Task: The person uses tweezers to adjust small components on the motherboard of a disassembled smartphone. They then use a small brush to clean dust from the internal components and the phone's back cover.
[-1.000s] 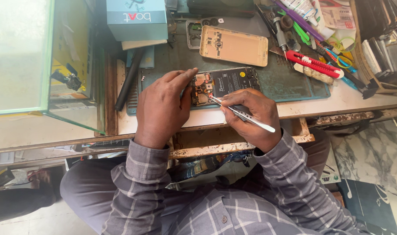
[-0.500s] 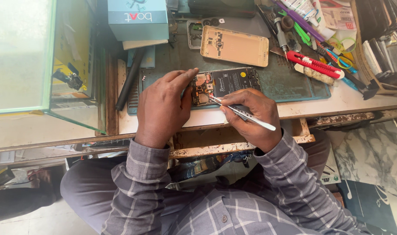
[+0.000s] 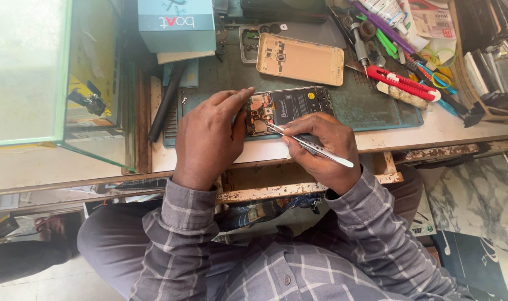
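Over the opened phone point(image 3: 290, 108), right hand point(image 3: 321, 147) angles tweezers point(image 3: 309, 145) downward.

A gold phone back cover point(image 3: 300, 58) lies on the green work mat point(image 3: 376, 106), with a red-handled cutter point(image 3: 403, 83) just to its right among a scatter of coloured tools point(image 3: 387, 33). A light blue box point(image 3: 177, 25) stands at the far edge of the bench, and a black pen-shaped rod point(image 3: 166, 102) lies slantwise below it. A glass case point(image 3: 53, 78) with a green rim fills the left side.
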